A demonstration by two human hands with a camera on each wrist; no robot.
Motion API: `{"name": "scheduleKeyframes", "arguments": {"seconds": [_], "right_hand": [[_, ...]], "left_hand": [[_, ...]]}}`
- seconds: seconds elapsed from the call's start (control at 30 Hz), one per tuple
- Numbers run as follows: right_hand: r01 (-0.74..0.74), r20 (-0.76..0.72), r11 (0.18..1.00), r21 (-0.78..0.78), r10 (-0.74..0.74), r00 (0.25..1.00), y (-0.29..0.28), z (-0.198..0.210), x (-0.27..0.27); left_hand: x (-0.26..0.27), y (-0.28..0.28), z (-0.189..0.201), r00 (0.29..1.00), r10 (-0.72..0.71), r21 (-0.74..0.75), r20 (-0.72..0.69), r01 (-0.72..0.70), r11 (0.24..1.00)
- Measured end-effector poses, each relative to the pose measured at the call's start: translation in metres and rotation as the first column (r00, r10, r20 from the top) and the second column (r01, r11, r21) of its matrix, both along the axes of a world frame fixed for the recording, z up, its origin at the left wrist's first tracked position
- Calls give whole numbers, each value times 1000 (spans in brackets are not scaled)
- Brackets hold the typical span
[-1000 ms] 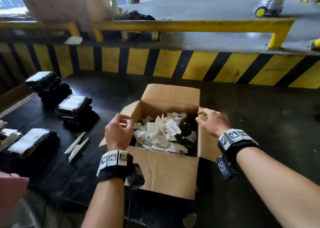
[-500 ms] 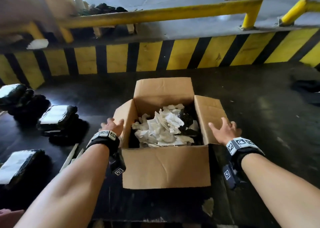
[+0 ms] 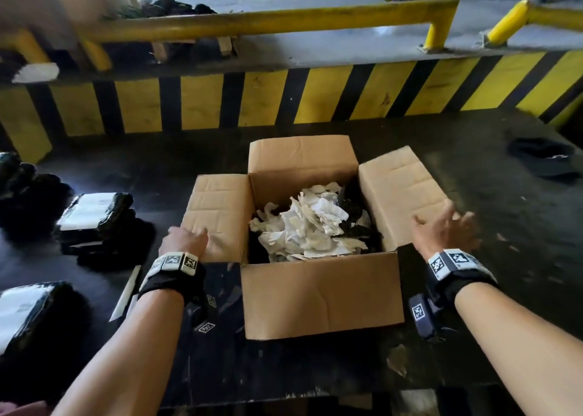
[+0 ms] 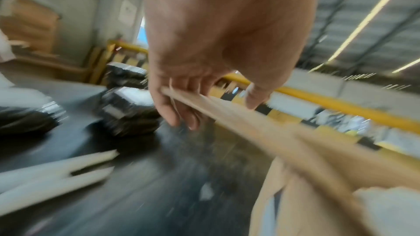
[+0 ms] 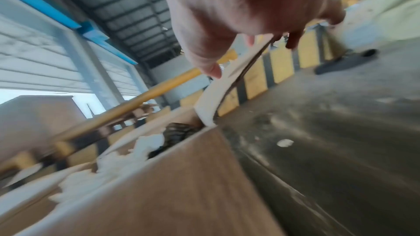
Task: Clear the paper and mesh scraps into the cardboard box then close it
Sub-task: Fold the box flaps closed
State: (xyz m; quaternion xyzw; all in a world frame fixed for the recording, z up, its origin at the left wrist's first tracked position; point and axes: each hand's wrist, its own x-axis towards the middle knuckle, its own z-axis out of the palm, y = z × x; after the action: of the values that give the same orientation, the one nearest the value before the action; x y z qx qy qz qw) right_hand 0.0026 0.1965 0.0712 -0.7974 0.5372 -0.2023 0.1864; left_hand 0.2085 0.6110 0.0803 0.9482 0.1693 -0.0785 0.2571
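Note:
The open cardboard box [image 3: 318,292] stands on the black table, filled with white paper scraps [image 3: 309,223] and dark mesh. Its back flap [image 3: 299,160] stands up, while the left flap [image 3: 217,207] and right flap [image 3: 397,188] are spread outward. My left hand [image 3: 184,242] is at the left flap's near outer edge; in the left wrist view that flap [image 4: 261,123] runs between the straight fingers and thumb of the left hand [image 4: 216,42]. My right hand [image 3: 441,229], fingers spread, meets the right flap's outer edge; the right flap [image 5: 227,82] sits between thumb and fingers of the right hand [image 5: 238,6].
Black wrapped bundles with white labels [image 3: 94,213] [image 3: 25,308] lie left of the box, with two white strips [image 3: 126,292] beside my left wrist. A yellow-and-black striped barrier [image 3: 284,96] and yellow rail [image 3: 252,21] run behind. A dark cloth [image 3: 542,160] lies far right.
Both hands went from the upright side flaps' tops down to their outer sides. The left and right flaps have swung outward and now lie spread wide.

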Motion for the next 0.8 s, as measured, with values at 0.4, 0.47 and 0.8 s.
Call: {"name": "scheduleKeyframes", "arguments": {"seconds": [0.4, 0.47, 0.8], "right_hand": [[-650, -130, 661, -374, 657, 743, 134, 2, 25], [-684, -174, 671, -285, 665, 726, 138, -17, 20], [-462, -106, 887, 5, 460, 882, 111, -32, -27]], "left_hand": [[-78, -106, 61, 759, -560, 131, 332, 551, 824], [-88, -108, 29, 689, -671, 150, 276, 658, 738], [-111, -71, -32, 784, -593, 207, 185, 559, 803]]}}
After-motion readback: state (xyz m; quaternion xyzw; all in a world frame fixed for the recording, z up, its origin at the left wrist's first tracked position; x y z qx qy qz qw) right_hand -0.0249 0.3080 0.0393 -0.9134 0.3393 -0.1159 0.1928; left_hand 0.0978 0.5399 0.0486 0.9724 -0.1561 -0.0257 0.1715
